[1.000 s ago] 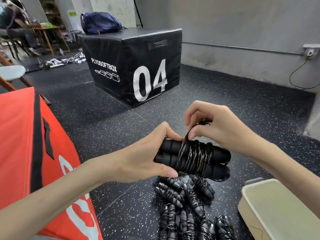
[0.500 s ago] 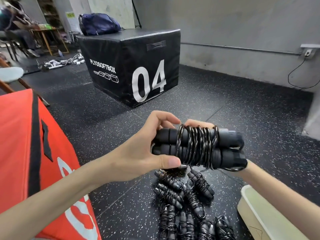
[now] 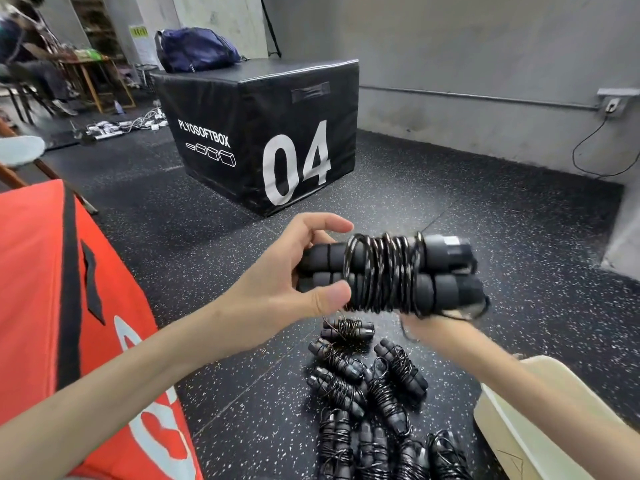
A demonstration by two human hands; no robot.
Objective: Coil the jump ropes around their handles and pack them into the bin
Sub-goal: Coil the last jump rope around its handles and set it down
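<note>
Left hand (image 3: 277,289) grips the coiled jump rope (image 3: 384,275) at its left end; right hand (image 3: 415,322) beneath it, grip not discernible

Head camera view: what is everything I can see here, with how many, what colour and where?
jump rope being coiled: one, black, held up at centre, cord wound round both handles
coiled jump ropes: about ten, black, piled on the floor below the hands
bin: one, cream, lower right, only partly in view
plyo box marked 04: one, black, on the floor behind
backpack: one, dark blue, on top of that box
red padded box: one, red with a black stripe, left
floor: black, speckled white
wall socket and cable: one, right wall
left hand: grips the handles' left ends
right hand: blurred, under the bundle, mostly hidden
</note>
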